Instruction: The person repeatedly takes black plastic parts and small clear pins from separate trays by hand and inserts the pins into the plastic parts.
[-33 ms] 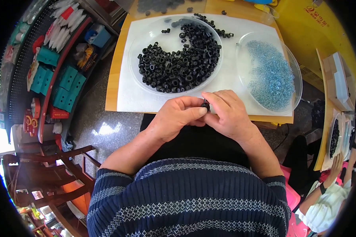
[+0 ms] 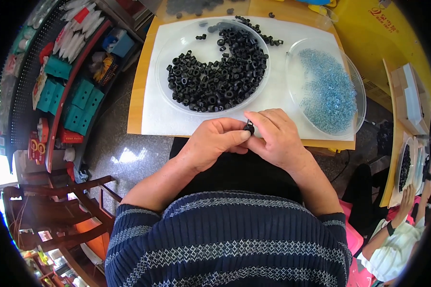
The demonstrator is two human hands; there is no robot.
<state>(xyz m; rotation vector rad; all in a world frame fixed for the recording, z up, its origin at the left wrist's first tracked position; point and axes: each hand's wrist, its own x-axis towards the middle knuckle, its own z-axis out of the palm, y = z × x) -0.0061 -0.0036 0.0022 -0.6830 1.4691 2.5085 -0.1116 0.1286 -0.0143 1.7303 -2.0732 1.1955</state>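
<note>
One small black piece is held in the fingertips at the near edge of the wooden table. The left hand pinches it, thumb against fingers with hardly a gap; the right hand grips it from the right, fingers curled nearly closed. Beyond, to the left, a clear round tray holds black beads; farther right, another clear tray holds pale blue beads.
</note>
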